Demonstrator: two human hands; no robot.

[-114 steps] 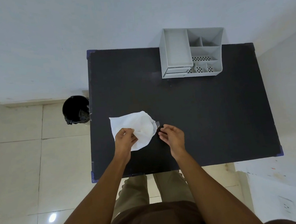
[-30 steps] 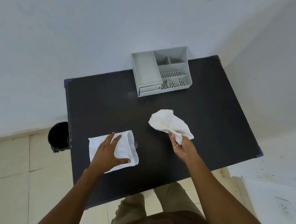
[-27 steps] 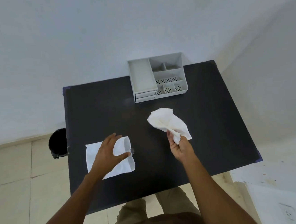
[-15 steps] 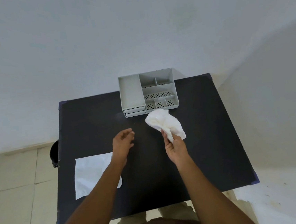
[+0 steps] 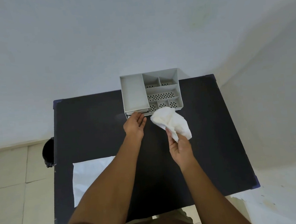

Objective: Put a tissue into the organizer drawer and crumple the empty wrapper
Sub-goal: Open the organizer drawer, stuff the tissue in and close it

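A grey desk organizer [image 5: 134, 93] stands at the far edge of the black table [image 5: 95, 135]. Its small drawer [image 5: 144, 113] sits at the lower front left and looks shut. My left hand [image 5: 134, 125] is stretched out with fingers apart, fingertips at the drawer front, holding nothing. My right hand [image 5: 179, 147] grips a rumpled white tissue [image 5: 171, 123] and holds it up just in front of the organizer's right compartments. The flat white wrapper [image 5: 88, 177] lies at the table's near left, partly covered by my left forearm.
A black bin [image 5: 48, 154] stands on the tiled floor left of the table. White walls close in behind the table and on its right. The organizer's open compartments have perforated bottoms.
My left hand left the wrapper and reached forward to the drawer front. My right hand carried the tissue closer to the organizer. The camera moved nearer the table.
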